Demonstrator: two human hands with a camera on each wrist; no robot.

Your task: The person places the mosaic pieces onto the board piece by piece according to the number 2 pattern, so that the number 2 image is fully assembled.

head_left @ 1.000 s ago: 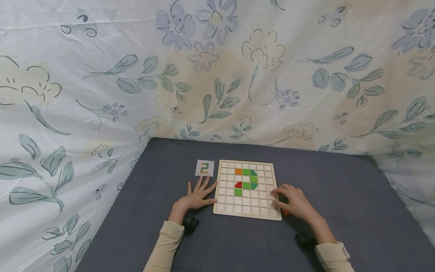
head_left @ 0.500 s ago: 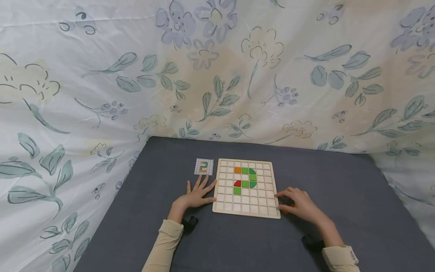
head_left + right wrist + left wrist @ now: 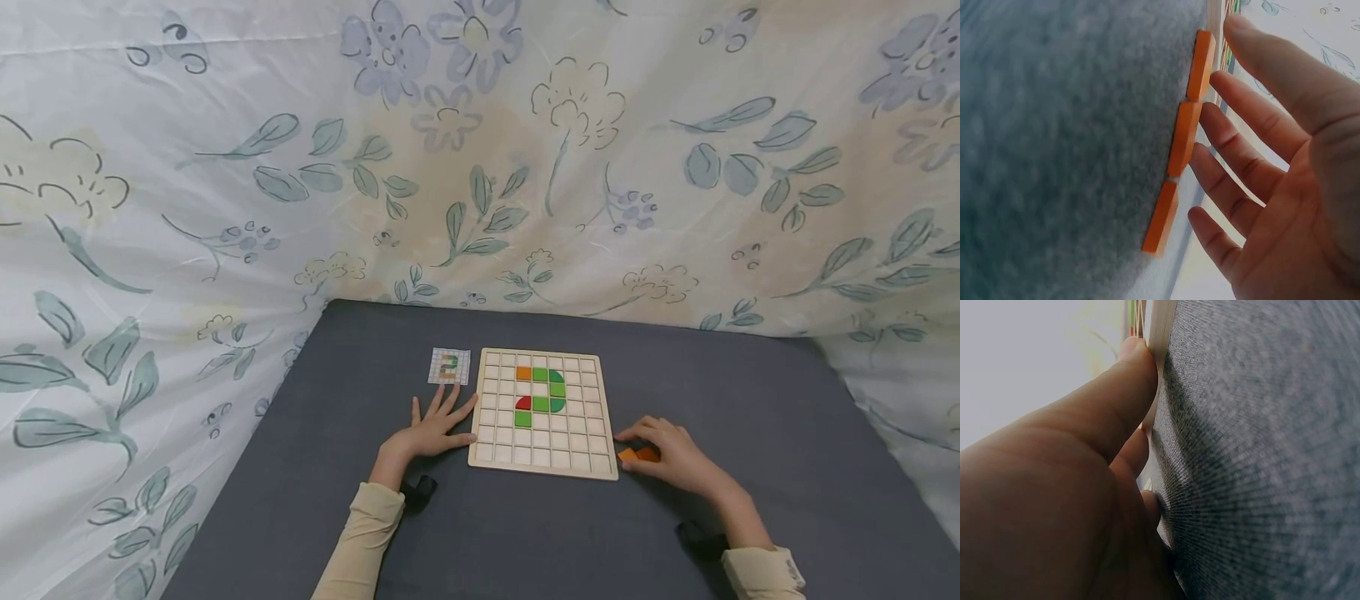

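A light wooden grid board (image 3: 579, 459) lies on the dark cloth. On it, coloured tiles form a hooked shape: an orange square (image 3: 523, 373), several green squares (image 3: 540, 404), green rounded pieces and a red rounded piece (image 3: 523, 403). My left hand (image 3: 426, 437) rests with fingers spread at the board's left edge; the thumb (image 3: 1116, 394) touches its side. Past the right edge, my right hand (image 3: 671, 454) hovers over orange tiles (image 3: 637, 454). The right wrist view shows three orange tiles (image 3: 1184, 139) in a row on the cloth, beside loosely bent fingers; the hand holds nothing.
A small printed card (image 3: 450, 367) with a coloured figure on a grid lies beyond my left fingertips, left of the board. The dark tablecloth (image 3: 525, 550) reaches back to a hanging floral curtain (image 3: 480, 167).
My right hand has drawn back from over the board's right side to the orange tiles beside it, which now show more. My left hand has stayed at the left edge.
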